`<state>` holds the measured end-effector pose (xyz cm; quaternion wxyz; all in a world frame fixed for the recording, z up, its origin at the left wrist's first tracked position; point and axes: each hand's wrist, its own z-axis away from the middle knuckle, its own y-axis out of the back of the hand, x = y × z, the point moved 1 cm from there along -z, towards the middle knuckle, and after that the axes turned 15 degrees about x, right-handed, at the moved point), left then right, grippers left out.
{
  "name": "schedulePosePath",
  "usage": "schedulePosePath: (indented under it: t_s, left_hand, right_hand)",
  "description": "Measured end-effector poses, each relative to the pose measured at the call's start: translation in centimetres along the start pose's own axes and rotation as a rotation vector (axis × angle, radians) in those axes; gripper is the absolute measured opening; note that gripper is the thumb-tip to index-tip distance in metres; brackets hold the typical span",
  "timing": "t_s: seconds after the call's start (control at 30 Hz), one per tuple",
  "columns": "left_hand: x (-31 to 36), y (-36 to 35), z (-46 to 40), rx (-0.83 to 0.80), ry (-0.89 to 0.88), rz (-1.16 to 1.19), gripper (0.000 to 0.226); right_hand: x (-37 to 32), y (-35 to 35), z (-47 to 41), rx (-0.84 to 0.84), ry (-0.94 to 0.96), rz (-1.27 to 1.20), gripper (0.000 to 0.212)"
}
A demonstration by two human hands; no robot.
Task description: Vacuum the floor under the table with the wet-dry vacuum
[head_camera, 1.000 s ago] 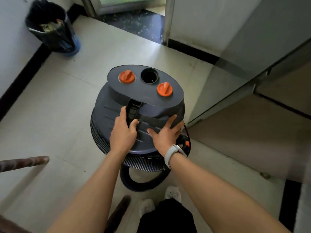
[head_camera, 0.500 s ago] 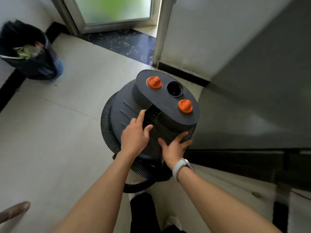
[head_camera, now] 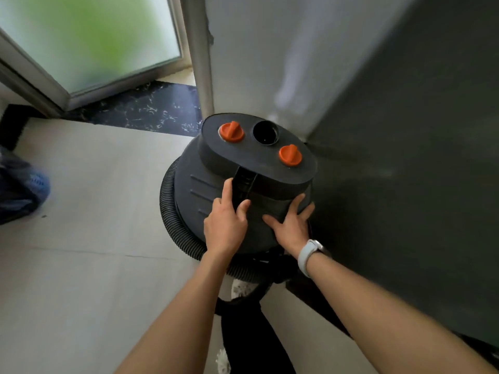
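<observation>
The dark grey wet-dry vacuum stands on the tiled floor, close to a wall corner. Its top carries two orange knobs and a round black port. A ribbed black hose is coiled round its body. My left hand rests on the lid beside the black handle slot, fingers straight, thumb against the slot. My right hand presses flat on the lid's right side, fingers spread, with a white watch on the wrist.
A dark grey panel rises right beside the vacuum on the right. A white wall and door post stand behind it, next to a frosted glass door. A dark bin sits at the left edge. My feet are below the vacuum.
The vacuum has moved forward and to the right, toward the wall corner and the dark panel. Both hands stayed on its lid. The bin has slid out to the left edge.
</observation>
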<state>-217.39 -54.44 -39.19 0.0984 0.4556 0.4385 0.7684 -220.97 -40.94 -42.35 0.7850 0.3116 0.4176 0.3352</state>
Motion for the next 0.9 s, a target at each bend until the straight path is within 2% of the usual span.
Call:
schedulePosePath:
  t_s: [0.43,0.63,0.83,0.9]
  left_hand:
    - [9.8,-4.7,-10.2,-0.026,0.090,0.063,0.056]
    - [11.1,-4.9,-8.6,-0.092,0.193,0.157,0.055]
    - [10.6,-4.8,-9.6,-0.186,0.175,0.255,0.060]
    - [10.7,-4.3,-9.8,-0.179,0.170,0.209,0.061]
  right_hand:
    - [-5.2,5.6,-14.2,-0.029,0.072,-0.020,0.102]
    - [-4.9,7.1,-14.8,-0.058,0.073,0.056,0.102]
    - [-5.3,7.3,-15.0,-0.045,0.042,0.127,0.105]
    - [-5.3,7.2,-14.5,-0.007,0.032,0.096,0.103]
